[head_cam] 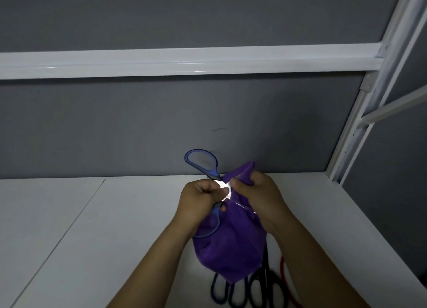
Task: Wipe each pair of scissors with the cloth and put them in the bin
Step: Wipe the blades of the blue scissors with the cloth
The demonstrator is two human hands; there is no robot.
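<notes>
Purple cloth (228,243), soft and bunched, hangs from the right hand (258,194), whose fingers pinch a fold of it around the bright metal blade, apparently so the steel is rubbed without touching skin. Left hand (198,201) clenches the blue-handled scissors (201,161) near the pivot, one smooth oval loop jutting above the knuckles, steadying the pair above the white table (92,227). Black-handled scissors (265,284) lie underneath, probably next. No bin shows.
</notes>
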